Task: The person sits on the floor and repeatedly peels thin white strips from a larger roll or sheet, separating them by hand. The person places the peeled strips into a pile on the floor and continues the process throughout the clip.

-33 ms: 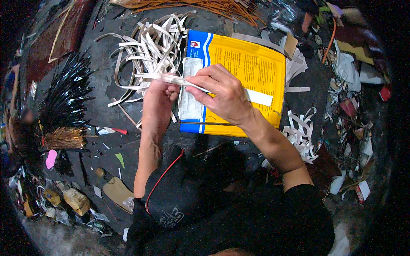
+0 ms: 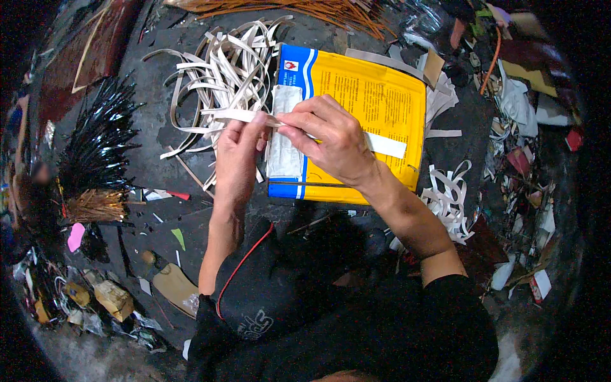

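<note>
A pale strip (image 2: 232,115) stretches between my two hands, above the left edge of a yellow-and-blue rectangular panel (image 2: 366,83). My left hand (image 2: 237,149) pinches it between thumb and fingers. My right hand (image 2: 334,137) grips it close beside, fingers closed, over the panel. From behind the right wrist a flat white strip end (image 2: 388,146) sticks out; whether it belongs to the held strip is hidden. A whitish pad (image 2: 286,153) lies along the panel's left side. Beyond my left hand is a tangled heap of pale strips (image 2: 229,67).
Curled pale strips (image 2: 449,197) lie right of the panel. At the left stands a bundle of shiny black strands (image 2: 95,140). Brown rods (image 2: 286,9) lie at the far edge. Scraps (image 2: 515,210) litter the right side, and a tan curved piece (image 2: 177,288) lies near left.
My left hand has turned and shifted slightly right, so its thumb now presses on the strip near the right fingertips. My right hand and the panel look unmoved.
</note>
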`<state>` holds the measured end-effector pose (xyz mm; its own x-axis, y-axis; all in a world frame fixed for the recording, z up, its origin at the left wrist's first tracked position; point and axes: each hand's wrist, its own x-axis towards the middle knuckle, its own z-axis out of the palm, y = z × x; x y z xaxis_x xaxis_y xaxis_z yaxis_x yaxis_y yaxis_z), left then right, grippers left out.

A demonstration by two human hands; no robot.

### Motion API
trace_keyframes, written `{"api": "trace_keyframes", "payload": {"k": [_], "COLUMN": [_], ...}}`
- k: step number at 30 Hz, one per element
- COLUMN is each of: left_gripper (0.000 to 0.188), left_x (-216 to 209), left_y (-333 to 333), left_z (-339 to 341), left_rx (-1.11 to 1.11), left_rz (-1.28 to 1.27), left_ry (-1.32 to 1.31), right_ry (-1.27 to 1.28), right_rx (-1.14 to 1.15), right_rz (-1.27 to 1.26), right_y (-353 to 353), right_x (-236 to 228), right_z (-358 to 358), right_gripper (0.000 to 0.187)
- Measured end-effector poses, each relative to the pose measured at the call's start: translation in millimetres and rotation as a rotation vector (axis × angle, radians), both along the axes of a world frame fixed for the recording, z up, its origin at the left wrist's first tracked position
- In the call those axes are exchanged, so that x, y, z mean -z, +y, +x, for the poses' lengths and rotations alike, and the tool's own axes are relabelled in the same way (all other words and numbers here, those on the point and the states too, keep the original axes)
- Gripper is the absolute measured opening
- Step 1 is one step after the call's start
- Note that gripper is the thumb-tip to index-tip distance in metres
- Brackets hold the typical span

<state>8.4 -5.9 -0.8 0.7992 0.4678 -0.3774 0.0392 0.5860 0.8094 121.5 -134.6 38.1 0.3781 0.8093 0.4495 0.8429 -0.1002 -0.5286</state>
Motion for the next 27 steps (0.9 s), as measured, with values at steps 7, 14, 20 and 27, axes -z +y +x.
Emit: {"api": "trace_keyframes", "payload": {"k": [7,14,20,27], "left_gripper": [0.019,0.019,0.027,0.020], "left_x": [12.8,58.3,20.0,2.0], "left_y": [7.5,30.1,16.7,-1.7], "left_z": [0.7,-2.5,5.9,3.5], "left_rx": [-0.012,-0.063,-0.224,-0.022], "left_rz": [-0.173,-0.186,-0.553,-0.037], "left_ry": [0.041,0.034,-0.083,0.057], "right_ry": [0.016,-0.037,-0.067,-0.047], "right_rx": [-0.016,-0.027,-0.014,-0.054], "right_rz": [0.007,-0.029,-0.031,-0.038], "right_y": [-0.3,-3.9,-0.2,-0.2], "right_x": [1.2,1.0,0.3,-1.0], "right_z": [3.1,3.5,4.9,6.4], "right_gripper": [0.016,0.015,0.013,0.014]}}
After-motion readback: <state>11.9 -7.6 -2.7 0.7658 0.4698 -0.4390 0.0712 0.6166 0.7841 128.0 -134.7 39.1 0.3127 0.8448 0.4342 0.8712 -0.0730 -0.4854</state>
